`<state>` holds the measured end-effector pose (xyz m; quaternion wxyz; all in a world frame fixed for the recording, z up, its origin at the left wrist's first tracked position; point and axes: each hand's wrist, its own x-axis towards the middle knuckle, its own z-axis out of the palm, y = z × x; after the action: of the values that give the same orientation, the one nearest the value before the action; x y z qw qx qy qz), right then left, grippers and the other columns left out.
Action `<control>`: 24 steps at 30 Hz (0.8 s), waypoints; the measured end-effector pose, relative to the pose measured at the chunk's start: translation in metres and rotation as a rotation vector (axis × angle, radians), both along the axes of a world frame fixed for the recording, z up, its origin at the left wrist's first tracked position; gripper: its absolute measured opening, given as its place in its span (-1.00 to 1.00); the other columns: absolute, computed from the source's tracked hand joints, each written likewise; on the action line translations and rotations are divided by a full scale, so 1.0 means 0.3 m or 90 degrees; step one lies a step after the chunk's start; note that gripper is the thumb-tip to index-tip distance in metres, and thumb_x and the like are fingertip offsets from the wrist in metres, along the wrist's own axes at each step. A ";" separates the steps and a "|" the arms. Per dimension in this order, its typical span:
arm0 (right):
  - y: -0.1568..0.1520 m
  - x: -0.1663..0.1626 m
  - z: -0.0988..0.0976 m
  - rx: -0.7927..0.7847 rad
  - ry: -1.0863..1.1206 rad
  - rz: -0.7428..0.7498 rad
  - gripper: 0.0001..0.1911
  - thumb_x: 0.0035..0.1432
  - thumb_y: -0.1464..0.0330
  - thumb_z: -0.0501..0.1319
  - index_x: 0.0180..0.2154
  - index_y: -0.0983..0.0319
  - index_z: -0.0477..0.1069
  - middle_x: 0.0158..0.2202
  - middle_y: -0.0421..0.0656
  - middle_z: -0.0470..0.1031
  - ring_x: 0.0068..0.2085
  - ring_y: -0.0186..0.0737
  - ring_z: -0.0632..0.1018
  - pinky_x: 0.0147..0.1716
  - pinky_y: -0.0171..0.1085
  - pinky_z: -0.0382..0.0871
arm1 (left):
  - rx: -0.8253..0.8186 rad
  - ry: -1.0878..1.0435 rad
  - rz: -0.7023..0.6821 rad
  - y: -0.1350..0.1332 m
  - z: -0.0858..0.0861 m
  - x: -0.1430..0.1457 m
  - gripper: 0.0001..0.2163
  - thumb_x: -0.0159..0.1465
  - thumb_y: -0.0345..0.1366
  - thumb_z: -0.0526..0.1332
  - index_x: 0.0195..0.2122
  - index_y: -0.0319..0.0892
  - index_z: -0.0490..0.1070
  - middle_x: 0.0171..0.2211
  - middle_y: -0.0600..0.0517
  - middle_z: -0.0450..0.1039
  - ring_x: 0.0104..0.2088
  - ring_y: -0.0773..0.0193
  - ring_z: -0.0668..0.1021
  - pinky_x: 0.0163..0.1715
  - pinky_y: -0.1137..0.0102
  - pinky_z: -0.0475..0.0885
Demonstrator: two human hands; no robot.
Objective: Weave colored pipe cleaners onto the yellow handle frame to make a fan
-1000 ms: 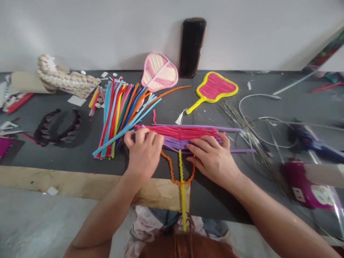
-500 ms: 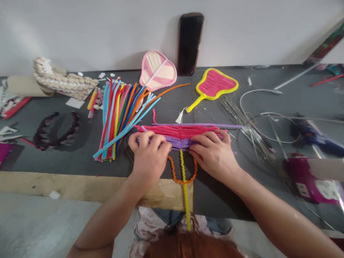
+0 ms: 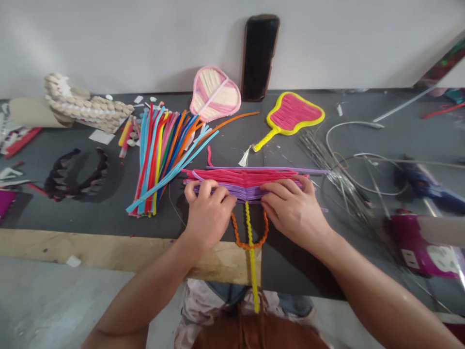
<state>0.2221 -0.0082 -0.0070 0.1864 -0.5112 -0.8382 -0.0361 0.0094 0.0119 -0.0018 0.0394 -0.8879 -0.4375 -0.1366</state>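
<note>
A flat row of pink and purple pipe cleaners point(image 3: 250, 180) lies across a yellow stem point(image 3: 251, 257) with an orange twisted loop point(image 3: 238, 236) below it. My left hand point(image 3: 209, 213) presses curled fingers on the left part of the purple strands. My right hand point(image 3: 296, 208) rests on the right part, fingers bent and gripping the strands. Both hands sit close to the yellow stem, one on each side.
A bundle of coloured pipe cleaners point(image 3: 163, 155) lies left. Two finished fans, pink-cream point(image 3: 215, 94) and pink-yellow point(image 3: 292, 114), lie behind, by a dark phone point(image 3: 258, 55) leaning on the wall. Thin wires point(image 3: 334, 169), a glue gun point(image 3: 425, 186) and a black headband point(image 3: 74, 174) lie around.
Both hands have slid inward toward the yellow stem, bunching the purple strands closer together. The view has shifted slightly.
</note>
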 end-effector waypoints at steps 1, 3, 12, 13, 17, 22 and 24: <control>-0.001 0.001 0.000 0.001 -0.009 0.001 -0.82 0.24 0.44 0.18 -0.38 0.19 0.53 -0.14 -0.18 0.61 -0.13 -0.16 0.47 0.11 -0.04 0.08 | -0.002 0.002 0.001 0.001 -0.001 0.000 -0.86 0.26 -0.42 0.21 -0.31 -0.06 0.54 -0.39 0.02 0.50 -0.12 0.06 0.37 -0.07 0.01 0.09; -0.003 0.004 0.000 0.004 -0.024 0.002 -0.84 0.22 0.46 0.19 -0.37 0.19 0.52 -0.13 -0.19 0.60 -0.13 -0.16 0.47 0.11 -0.05 0.10 | 0.000 0.003 0.004 0.002 -0.003 0.001 -0.86 0.26 -0.42 0.21 -0.31 -0.06 0.54 -0.38 0.02 0.51 -0.12 0.06 0.37 -0.06 0.01 0.08; -0.002 0.013 -0.003 0.003 -0.034 0.001 -0.85 0.21 0.46 0.18 -0.37 0.19 0.51 -0.14 -0.18 0.60 -0.13 -0.16 0.46 0.10 -0.07 0.08 | 0.049 -0.019 -0.098 -0.007 -0.013 0.013 -0.82 0.32 -0.40 0.18 -0.16 0.02 0.52 -0.36 0.06 0.49 -0.16 0.13 0.36 -0.03 0.07 0.07; -0.002 0.013 -0.004 0.006 -0.031 0.002 -0.84 0.21 0.46 0.19 -0.37 0.18 0.51 -0.14 -0.18 0.60 -0.13 -0.16 0.46 0.10 -0.07 0.08 | 0.054 -0.010 -0.102 -0.012 -0.012 0.016 -0.83 0.33 -0.38 0.17 -0.16 0.00 0.52 -0.37 0.06 0.49 -0.17 0.14 0.36 -0.03 0.07 0.07; -0.002 0.014 -0.003 0.014 -0.005 0.014 -0.86 0.23 0.44 0.20 -0.34 0.18 0.52 -0.15 -0.18 0.61 -0.13 -0.15 0.50 0.10 -0.06 0.10 | 0.061 0.047 -0.106 -0.039 -0.008 0.032 -0.84 0.34 -0.37 0.15 -0.11 -0.10 0.48 -0.33 0.03 0.49 -0.14 0.12 0.38 -0.02 0.06 0.10; -0.013 0.083 0.060 0.027 0.093 -0.013 -0.87 0.27 0.36 0.18 -0.21 0.17 0.51 -0.15 -0.13 0.61 -0.11 -0.14 0.55 0.01 -0.12 0.28 | 0.046 0.122 -0.092 -0.071 -0.026 0.047 -0.80 0.38 -0.39 0.05 -0.05 -0.17 0.42 -0.26 -0.01 0.47 -0.17 0.13 0.39 -0.08 0.10 0.20; -0.023 0.144 0.100 0.023 0.123 -0.058 -0.86 0.28 0.32 0.16 -0.23 0.18 0.49 -0.24 -0.10 0.61 -0.20 -0.15 0.58 -0.17 -0.19 0.37 | 0.048 0.132 -0.093 -0.079 -0.036 0.050 -0.79 0.36 -0.40 0.07 -0.02 -0.21 0.40 -0.28 -0.01 0.46 -0.20 0.14 0.39 -0.10 0.14 0.22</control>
<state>0.2654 -0.0151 0.0230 0.2739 -0.5463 -0.7915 -0.0098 0.0245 -0.0118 -0.0125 0.1080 -0.9247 -0.3597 -0.0630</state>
